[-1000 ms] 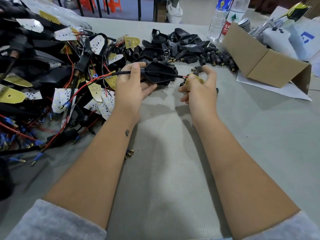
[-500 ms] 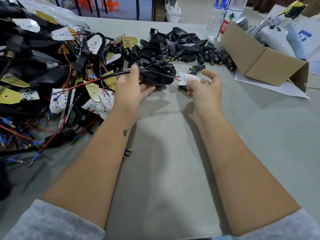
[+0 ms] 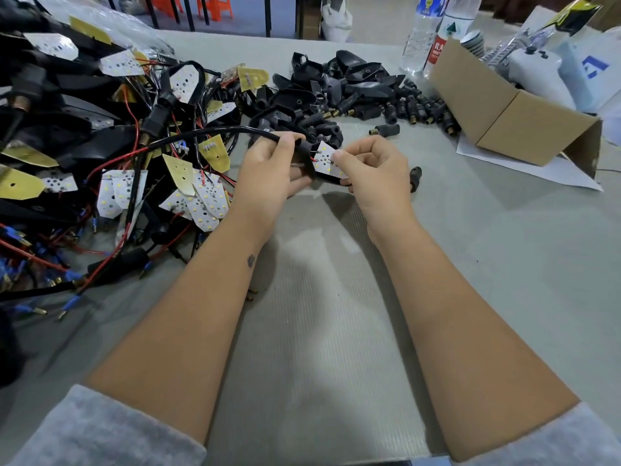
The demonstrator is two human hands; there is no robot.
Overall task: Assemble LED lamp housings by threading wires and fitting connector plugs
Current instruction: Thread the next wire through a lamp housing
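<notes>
Both hands met above the grey table point(image 3: 336, 331): left hand point(image 3: 268, 169) gripped the stiff black cable point(image 3: 208, 133) and black plastic housing point(image 3: 304, 153), right hand point(image 3: 373, 166) pinched the thin white LED board point(image 3: 324, 159) by its edges (light, probably fragile at its wires).

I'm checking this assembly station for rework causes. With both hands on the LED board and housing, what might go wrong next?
1. The right hand pinches the white LED board by its edge; its thin red wire might strain if tugged.
2. The black cable held by the left hand trails into the tangled pile and may snag.
3. The loose connector plug beside the right hand might get knocked away.
</notes>
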